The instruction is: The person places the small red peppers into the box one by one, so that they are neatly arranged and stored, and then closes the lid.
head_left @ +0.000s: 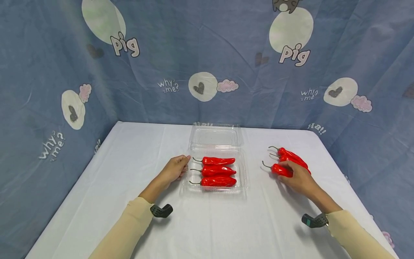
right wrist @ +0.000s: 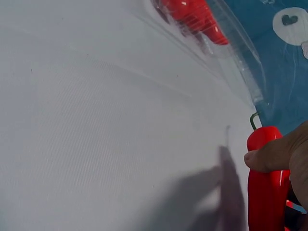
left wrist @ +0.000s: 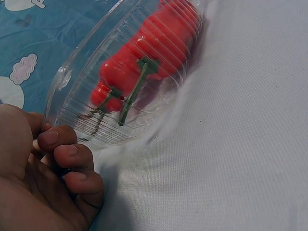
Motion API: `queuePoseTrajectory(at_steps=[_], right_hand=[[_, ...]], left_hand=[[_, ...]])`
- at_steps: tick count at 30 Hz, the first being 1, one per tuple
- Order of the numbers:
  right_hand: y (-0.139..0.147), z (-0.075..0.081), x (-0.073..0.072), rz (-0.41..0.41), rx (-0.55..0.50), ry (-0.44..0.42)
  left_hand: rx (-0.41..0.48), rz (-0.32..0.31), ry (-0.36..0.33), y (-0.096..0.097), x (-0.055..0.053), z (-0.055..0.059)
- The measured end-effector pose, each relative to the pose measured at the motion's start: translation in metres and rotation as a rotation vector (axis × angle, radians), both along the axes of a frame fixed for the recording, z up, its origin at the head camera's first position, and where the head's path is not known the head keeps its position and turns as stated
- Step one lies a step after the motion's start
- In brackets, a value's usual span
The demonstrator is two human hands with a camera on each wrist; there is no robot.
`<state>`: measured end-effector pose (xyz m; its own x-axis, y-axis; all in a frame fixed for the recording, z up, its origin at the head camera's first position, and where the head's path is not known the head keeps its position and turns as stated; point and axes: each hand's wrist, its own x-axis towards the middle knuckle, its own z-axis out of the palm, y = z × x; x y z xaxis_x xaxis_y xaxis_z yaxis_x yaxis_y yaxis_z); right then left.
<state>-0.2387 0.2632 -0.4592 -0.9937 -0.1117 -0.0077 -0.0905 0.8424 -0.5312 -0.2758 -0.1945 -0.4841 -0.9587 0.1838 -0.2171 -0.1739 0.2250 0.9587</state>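
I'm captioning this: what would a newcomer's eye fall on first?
Three glossy red peppers in the open clear box on the white table would likely draw the eye first. Further right, the right hand holds another pepper near more red ones; the left hand pinches the box's left edge. Behind hangs blue cloth printed "pig".

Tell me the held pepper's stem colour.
The stem is green; the right wrist view shows it best.

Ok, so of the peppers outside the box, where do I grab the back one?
Probably by the thick end of the back pepper, just past its stem, coming from above and the far side. The stem is thin, while the next pepper lies close along its near side. Your right hand holds another pepper, so free it first.
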Motion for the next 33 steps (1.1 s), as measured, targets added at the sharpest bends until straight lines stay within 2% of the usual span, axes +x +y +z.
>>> queuePoseTrajectory(at_steps=[7,15,33], right_hand=[[-0.004,0.004,0.000,0.025,-0.016,0.040],[-0.014,0.015,0.002,0.035,-0.033,0.046],[-0.033,0.029,0.003,0.055,-0.073,0.045]], left_hand=[[-0.001,-0.007,0.004,0.000,0.000,-0.001],[0.001,-0.007,0.002,0.000,0.000,-0.001],[-0.008,-0.003,0.006,0.000,0.001,0.000]])
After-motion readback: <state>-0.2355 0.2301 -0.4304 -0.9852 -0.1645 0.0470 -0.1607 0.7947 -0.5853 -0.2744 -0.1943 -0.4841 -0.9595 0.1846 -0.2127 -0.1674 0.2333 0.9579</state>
